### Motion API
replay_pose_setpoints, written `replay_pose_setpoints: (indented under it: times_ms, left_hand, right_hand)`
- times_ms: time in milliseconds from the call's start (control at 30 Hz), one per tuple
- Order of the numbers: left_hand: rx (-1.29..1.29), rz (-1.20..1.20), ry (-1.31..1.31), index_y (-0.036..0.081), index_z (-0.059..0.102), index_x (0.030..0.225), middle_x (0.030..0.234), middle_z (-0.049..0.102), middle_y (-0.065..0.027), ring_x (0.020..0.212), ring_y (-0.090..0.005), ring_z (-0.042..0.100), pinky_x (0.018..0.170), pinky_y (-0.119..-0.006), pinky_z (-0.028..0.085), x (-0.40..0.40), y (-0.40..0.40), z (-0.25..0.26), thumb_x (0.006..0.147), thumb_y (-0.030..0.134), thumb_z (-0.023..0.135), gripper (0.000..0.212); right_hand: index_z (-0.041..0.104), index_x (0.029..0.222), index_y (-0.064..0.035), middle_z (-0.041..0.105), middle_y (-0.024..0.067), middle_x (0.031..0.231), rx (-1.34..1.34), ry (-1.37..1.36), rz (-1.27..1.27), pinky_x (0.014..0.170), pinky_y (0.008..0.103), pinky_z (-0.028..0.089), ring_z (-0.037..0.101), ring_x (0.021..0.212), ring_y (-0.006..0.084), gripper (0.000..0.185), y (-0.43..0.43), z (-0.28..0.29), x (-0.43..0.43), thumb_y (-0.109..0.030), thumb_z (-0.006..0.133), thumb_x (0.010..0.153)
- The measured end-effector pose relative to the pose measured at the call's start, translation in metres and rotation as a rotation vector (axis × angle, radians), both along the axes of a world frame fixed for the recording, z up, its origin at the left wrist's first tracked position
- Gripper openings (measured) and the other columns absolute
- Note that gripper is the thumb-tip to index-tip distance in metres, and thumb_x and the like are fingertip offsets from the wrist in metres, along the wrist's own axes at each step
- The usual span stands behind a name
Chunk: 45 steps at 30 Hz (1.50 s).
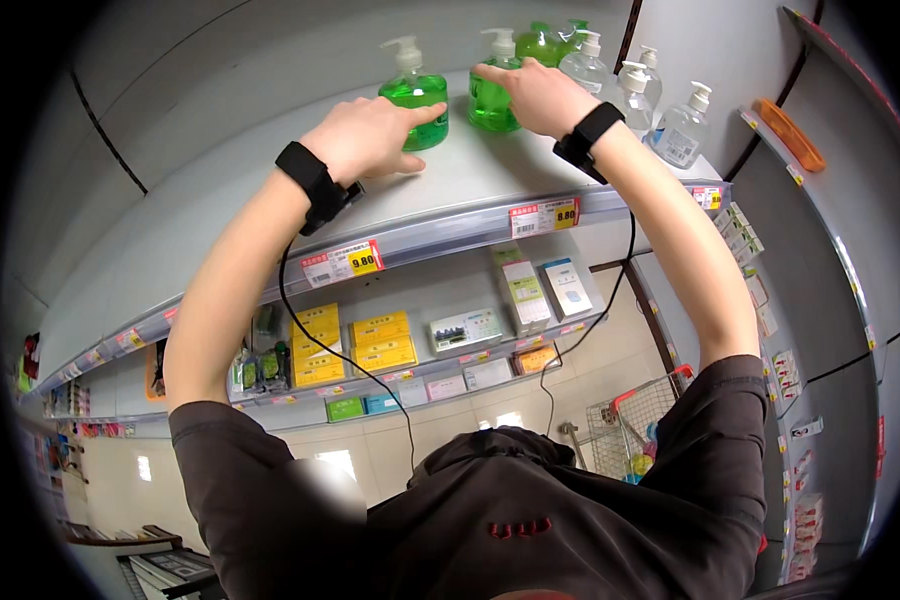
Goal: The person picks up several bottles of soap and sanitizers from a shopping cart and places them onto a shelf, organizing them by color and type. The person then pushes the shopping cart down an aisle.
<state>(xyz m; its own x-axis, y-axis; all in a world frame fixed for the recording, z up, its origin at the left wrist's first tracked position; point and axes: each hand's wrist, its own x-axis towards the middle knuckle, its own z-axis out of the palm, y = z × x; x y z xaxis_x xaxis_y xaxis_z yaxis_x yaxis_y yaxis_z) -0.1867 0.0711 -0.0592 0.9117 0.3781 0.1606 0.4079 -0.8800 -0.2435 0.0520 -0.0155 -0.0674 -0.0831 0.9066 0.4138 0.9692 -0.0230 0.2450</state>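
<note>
My left hand (367, 135) is at the near left of a pump bottle of green liquid (420, 94) that stands upright on the white shelf (465, 169). Its index finger crosses in front of the bottle, and the thumb is spread apart from it. My right hand (547, 97) is at the right side of a second green pump bottle (484, 101), the index finger stretched across its upper part. Some of its fingers are hidden, so I cannot tell whether it grips the bottle. Both bottles have white pumps. A black band with a cable is on each wrist.
Several clear pump bottles (679, 135) and other green bottles (538, 46) stand at the right end. Price tags (343, 262) line the shelf's front edge. Yellow boxes (382, 337) fill part of the lower shelf. A wire shopping cart (607, 442) stands at the lower right.
</note>
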Motion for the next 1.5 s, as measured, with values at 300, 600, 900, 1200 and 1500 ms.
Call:
replay_pose_setpoints:
  times_ms: [300, 600, 900, 1200, 1500]
  left_hand:
    - [-0.229, 0.112, 0.123, 0.031, 0.029, 0.157, 0.134, 0.058, -0.0236, 0.116, -0.0391, 0.061, 0.101, -0.047, 0.048, 0.021, 0.055, 0.001, 0.083, 0.044, 0.071, 0.086]
    - [-0.229, 0.205, 0.094, 0.036, 0.026, 0.158, 0.158, 0.025, -0.0298, 0.141, -0.042, 0.04, 0.116, -0.044, 0.036, 0.025, 0.059, -0.001, 0.083, 0.045, 0.071, 0.088]
    - [-0.191, 0.254, 0.118, 0.036, 0.026, 0.157, 0.156, 0.029, -0.029, 0.136, -0.0425, 0.046, 0.114, -0.046, 0.039, 0.038, 0.057, -0.004, 0.082, 0.04, 0.07, 0.087]
    - [0.017, 0.212, 0.004, 0.025, 0.042, 0.151, 0.127, 0.064, -0.0186, 0.118, -0.0365, 0.062, 0.098, -0.046, 0.052, 0.02, 0.043, 0.009, 0.084, 0.045, 0.067, 0.074]
    - [-0.125, -0.021, -0.387, 0.004, 0.067, 0.104, 0.081, 0.068, -0.0124, 0.075, -0.0263, 0.065, 0.07, -0.036, 0.051, -0.014, -0.057, 0.039, 0.089, 0.035, 0.067, 0.034]
  right_hand:
    - [0.037, 0.153, -0.0192, 0.071, 0.0228, 0.091, -0.141, 0.015, -0.071, 0.079, 0.0486, 0.057, 0.07, 0.086, 0.0406, 0.078, 0.042, 0.007, 0.018, 0.0, 0.053, 0.079]
    - [0.033, 0.156, -0.0242, 0.069, 0.0224, 0.109, -0.163, 0.069, -0.113, 0.092, 0.0454, 0.054, 0.062, 0.111, 0.038, 0.086, 0.06, -0.003, 0.025, 0.003, 0.051, 0.076]
    - [0.029, 0.157, -0.0244, 0.068, 0.0243, 0.111, -0.127, 0.081, -0.158, 0.093, 0.0451, 0.053, 0.061, 0.111, 0.0395, 0.088, 0.062, -0.009, 0.026, 0.004, 0.052, 0.077]
    - [0.023, 0.159, -0.0236, 0.067, 0.0236, 0.117, -0.166, 0.077, -0.189, 0.096, 0.0445, 0.052, 0.058, 0.117, 0.0416, 0.089, 0.07, -0.014, 0.031, -0.001, 0.056, 0.079]
    - [0.049, 0.129, -0.0118, 0.063, 0.0155, 0.101, 0.382, 0.085, 0.211, 0.079, 0.0362, 0.051, 0.061, 0.092, 0.0277, 0.046, -0.061, -0.01, -0.02, -0.017, 0.067, 0.087]
